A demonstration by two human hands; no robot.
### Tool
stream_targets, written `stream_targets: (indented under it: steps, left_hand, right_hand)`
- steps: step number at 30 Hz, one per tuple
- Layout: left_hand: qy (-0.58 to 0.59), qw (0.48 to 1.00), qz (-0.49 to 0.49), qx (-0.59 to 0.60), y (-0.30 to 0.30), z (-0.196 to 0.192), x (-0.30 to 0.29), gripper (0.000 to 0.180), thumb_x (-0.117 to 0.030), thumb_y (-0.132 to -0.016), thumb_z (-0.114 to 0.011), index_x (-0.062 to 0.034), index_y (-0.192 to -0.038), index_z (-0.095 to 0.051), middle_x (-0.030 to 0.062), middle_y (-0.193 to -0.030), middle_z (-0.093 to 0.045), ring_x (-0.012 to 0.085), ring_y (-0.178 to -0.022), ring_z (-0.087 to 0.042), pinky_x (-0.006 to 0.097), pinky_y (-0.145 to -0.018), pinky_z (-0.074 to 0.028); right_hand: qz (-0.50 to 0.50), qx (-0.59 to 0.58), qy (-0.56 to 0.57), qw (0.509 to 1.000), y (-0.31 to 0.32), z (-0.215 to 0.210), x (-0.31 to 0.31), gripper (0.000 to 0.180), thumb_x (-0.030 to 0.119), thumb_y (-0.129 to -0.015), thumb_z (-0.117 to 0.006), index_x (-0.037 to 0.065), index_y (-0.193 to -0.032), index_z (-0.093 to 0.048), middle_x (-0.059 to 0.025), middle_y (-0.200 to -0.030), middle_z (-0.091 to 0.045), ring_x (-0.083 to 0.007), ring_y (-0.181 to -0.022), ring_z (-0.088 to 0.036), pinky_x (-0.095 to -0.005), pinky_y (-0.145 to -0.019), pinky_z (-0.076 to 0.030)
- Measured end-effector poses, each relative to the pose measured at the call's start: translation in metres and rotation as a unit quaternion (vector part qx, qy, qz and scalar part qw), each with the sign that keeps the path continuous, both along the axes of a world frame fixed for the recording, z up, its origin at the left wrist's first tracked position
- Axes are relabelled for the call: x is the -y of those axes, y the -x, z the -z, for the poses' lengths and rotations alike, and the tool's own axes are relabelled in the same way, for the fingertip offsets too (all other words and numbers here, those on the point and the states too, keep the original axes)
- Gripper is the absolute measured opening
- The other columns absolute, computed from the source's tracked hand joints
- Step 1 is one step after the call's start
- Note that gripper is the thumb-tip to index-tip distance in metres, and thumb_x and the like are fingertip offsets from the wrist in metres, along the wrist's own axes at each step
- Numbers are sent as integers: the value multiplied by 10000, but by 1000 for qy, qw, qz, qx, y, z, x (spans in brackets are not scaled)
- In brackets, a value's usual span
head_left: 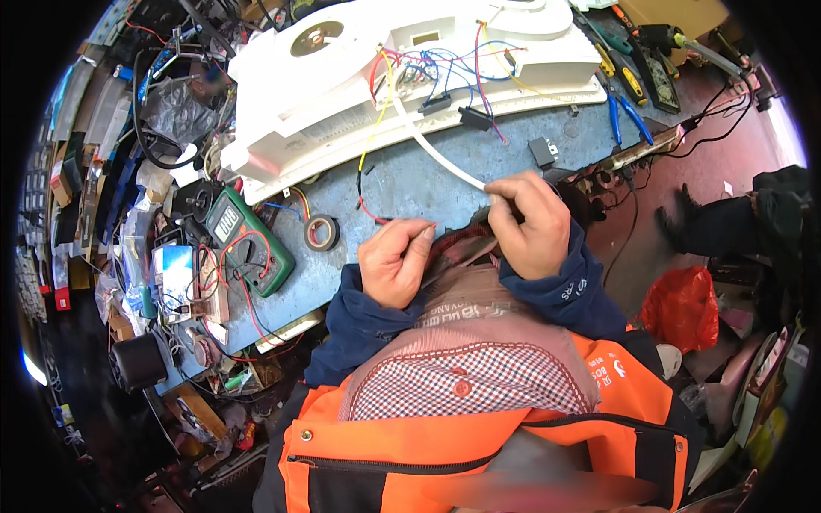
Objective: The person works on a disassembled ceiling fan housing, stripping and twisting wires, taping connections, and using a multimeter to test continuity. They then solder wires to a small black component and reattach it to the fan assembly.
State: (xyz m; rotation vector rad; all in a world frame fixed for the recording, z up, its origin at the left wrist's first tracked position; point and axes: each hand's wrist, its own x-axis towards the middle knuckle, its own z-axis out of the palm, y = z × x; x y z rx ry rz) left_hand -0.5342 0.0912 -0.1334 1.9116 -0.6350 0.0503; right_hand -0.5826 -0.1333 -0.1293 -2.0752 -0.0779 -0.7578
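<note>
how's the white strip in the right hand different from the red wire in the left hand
The white strip is broad and flat; the red wire is thin and round. The strip runs in one smooth arc from the white housing down to the right hand, while the wire hangs off the housing and hooks sharply toward the left hand. Both are pinched at their near ends by fingertips above the blue bench.

both hands raised close together, left hand (395, 261) and right hand (530, 224) pinching.

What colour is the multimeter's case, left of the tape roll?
Green, with a dark dial and red leads; the multimeter shows in the head view, left of the tape roll.
</note>
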Motion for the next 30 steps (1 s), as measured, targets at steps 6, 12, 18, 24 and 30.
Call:
stream_targets:
  steps: [6,12,18,24,30]
  left_hand:
    - [26,999,41,4,-5,-3,3,43,11,-993,-734,33,-1019,-761,128,-868,-748,206,-744,-699,318,-699,-541]
    - [42,996,69,-37,-10,0,-4,54,15,-1004,-721,42,-1038,-753,118,-888,-742,186,-793,-687,319,-740,-530]
    - [7,998,43,36,-4,3,2,56,37,-954,-747,16,-1003,-764,127,-773,-686,244,-648,-656,337,-612,-510]
    - [15,997,28,64,-1,2,3,55,37,-959,-745,13,-1006,-763,129,-754,-664,250,-636,-647,338,-597,-498]
    - [15,999,26,36,1,3,1,52,12,-989,-744,28,-1034,-764,135,-826,-709,222,-710,-677,319,-663,-517]
  right_hand:
    - [-134,109,114,978,-7,14,-19,350,-1,-819,-795,-20,-1166,-750,-156,-1031,-720,-334,-863,-721,-407,-768,-604]
    - [-128,119,113,978,-14,17,-24,302,-4,-791,-789,-12,-1090,-743,-149,-1012,-714,-319,-827,-714,-405,-727,-598]
    - [-41,40,101,993,-3,21,-42,214,-12,-817,-774,25,-1009,-685,-137,-880,-659,-334,-736,-690,-411,-633,-569]
    - [-26,14,93,995,6,13,-44,184,37,-846,-765,26,-1010,-682,-138,-894,-634,-336,-737,-695,-419,-637,-576]
    - [5,15,92,996,3,12,-47,164,32,-837,-762,35,-985,-690,-132,-876,-645,-327,-736,-698,-412,-633,-580]
